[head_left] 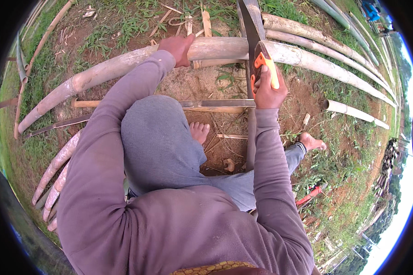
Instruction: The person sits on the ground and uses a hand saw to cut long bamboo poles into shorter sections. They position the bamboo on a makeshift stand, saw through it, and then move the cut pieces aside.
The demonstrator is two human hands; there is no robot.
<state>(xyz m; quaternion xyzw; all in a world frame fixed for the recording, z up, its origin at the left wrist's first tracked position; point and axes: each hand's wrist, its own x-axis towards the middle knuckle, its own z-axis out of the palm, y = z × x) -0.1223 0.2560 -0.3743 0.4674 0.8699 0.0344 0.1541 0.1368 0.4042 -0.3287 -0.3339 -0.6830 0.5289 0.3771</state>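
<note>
My left hand [176,49] is wrapped over a thick pale bamboo pole [218,48] that lies crosswise in front of me. My right hand [270,89] is closed round the orange handle [273,73] of a handsaw. The saw's dark blade [249,25] points away from me and crosses the bamboo to the right of my left hand. Beyond the blade, a bamboo length [289,54] continues rightward, its near end partly behind the saw handle. Whether the cut goes right through, I cannot tell. Beneath the saw, a narrow timber [251,137] runs away from me.
More bamboo poles [303,31] lie at the far right, and a shorter one [353,111] lies nearer. Whitish poles [59,160] are at my left. A long strip [215,104] crosses before my bent knee. A red-handled object [309,196] lies in the grass, beyond my bare foot [312,141].
</note>
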